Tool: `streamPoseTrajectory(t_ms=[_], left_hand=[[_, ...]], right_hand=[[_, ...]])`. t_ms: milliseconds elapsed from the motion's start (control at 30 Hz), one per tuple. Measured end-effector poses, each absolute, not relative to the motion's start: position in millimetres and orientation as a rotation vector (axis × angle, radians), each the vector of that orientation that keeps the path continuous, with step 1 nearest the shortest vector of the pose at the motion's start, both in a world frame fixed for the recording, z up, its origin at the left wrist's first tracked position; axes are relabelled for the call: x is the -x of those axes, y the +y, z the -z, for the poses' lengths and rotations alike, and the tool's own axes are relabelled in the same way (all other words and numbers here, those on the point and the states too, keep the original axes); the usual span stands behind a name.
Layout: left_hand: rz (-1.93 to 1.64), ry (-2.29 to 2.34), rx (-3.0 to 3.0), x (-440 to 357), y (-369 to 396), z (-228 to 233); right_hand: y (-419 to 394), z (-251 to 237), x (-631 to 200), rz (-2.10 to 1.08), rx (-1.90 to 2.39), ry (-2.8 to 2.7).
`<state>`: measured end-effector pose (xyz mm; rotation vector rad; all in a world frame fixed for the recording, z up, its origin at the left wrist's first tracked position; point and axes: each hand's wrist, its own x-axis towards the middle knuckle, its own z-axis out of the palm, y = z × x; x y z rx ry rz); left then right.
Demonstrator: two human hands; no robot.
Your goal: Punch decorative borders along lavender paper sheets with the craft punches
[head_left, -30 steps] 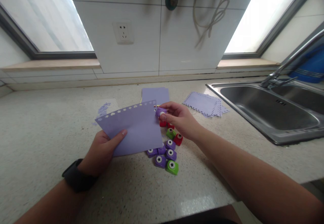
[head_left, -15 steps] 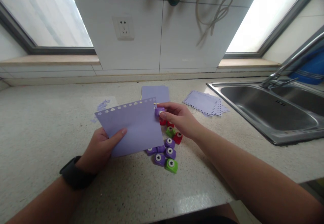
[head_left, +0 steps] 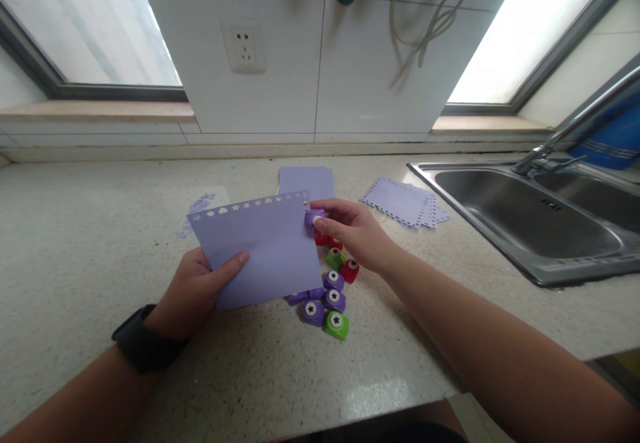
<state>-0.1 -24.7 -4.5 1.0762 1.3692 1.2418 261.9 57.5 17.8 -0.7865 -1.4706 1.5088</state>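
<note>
The right grip [head_left: 350, 229] is clamped on a small purple punch [head_left: 314, 217] set at the top right corner of a lilac sheet [head_left: 257, 249] (its upper edge already pierced with shapes). The left grip [head_left: 193, 293] pinches the sheet's lower left, above the bench [head_left: 90, 243]. More punches [head_left: 327, 299] lie just below.

the left hand [head_left: 193, 289] is low on the left, fingers curled in a pinch with the thumb on top. the right hand [head_left: 353, 233] reaches in from the right, fingers squeezed together. both arms are bare.
</note>
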Motion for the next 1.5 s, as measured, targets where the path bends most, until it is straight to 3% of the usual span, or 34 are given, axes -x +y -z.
streamPoseTrajectory(t_ms=[1500], left_hand=[[-1.154,1.371,-1.158,5.1,-27.1,4.6]], right_hand=[[58.0,-11.0,-257.1,-1.606,0.729,-1.399]])
